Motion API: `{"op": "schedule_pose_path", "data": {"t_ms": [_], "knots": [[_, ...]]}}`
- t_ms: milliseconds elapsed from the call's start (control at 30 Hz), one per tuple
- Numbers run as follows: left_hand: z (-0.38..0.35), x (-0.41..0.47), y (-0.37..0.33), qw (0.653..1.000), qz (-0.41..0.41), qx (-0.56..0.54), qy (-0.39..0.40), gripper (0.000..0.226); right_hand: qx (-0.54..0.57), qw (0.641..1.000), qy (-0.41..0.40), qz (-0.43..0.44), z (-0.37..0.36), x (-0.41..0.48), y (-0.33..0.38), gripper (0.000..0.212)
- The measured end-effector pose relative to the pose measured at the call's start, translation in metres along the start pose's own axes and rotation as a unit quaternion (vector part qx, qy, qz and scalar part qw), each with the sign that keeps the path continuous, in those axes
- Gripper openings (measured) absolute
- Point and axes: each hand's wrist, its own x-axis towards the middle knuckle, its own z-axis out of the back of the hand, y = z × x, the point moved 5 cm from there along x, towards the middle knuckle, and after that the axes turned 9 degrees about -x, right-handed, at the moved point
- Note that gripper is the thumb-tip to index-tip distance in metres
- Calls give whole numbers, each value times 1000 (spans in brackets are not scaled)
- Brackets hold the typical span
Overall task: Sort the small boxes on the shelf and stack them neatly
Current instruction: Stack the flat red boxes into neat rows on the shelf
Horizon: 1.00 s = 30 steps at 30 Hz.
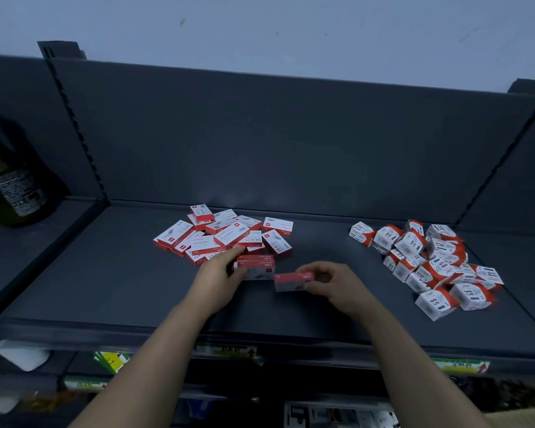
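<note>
A loose heap of flat red-and-white staple boxes (223,234) lies mid-shelf. Just in front of it stands a short stack of the same boxes (255,265), and my left hand (218,274) grips its left end, fingers reaching over the top. My right hand (334,281) pinches one red-and-white box (292,281) on its edge, right of the stack and apart from it. Further right lies a jumbled pile of cube-shaped paper clip boxes (430,264), white with orange.
The dark shelf (105,273) has a back panel and a front lip. A dark bottle (11,186) stands on the neighbouring shelf at far left. Green price labels (459,364) run along the front edge, with lower shelves of goods below.
</note>
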Motion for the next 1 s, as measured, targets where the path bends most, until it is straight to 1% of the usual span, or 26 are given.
{"op": "schedule_pose_path", "data": {"t_ms": [133,233,300,367,433,500,533,600,733,867,933,1000], "knots": [[2,-4,2,1000,7,15,1,42,-93,995,-22,9,-10,4,2,26],[5,-4,7,1000,17,22,-6,42,-103,993,-52,8,-25,9,8,30],[8,-4,11,999,25,21,-22,42,-88,994,-57,13,-34,13,10,40],[12,-3,14,999,30,2,-44,32,-78,996,-48,18,-41,19,11,54],[14,-3,15,998,40,-10,-57,16,-83,996,-32,21,-44,22,14,61],[13,-2,15,997,44,-14,-62,6,-87,996,-15,33,-46,23,19,56],[13,-1,15,997,44,-12,-68,5,-87,995,-5,39,-47,24,21,51],[12,0,14,996,43,-10,-75,9,-91,995,9,39,-48,24,24,47],[11,2,12,997,41,-13,-66,14,-101,995,10,23,-49,28,18,50],[13,3,16,997,43,-16,-65,17,-65,998,-26,8,-44,30,10,54],[13,3,17,997,43,-16,-58,18,-51,998,-31,-1,-43,30,10,45],[11,2,15,999,23,4,-43,21,-46,999,-26,6,-44,31,10,35]]}}
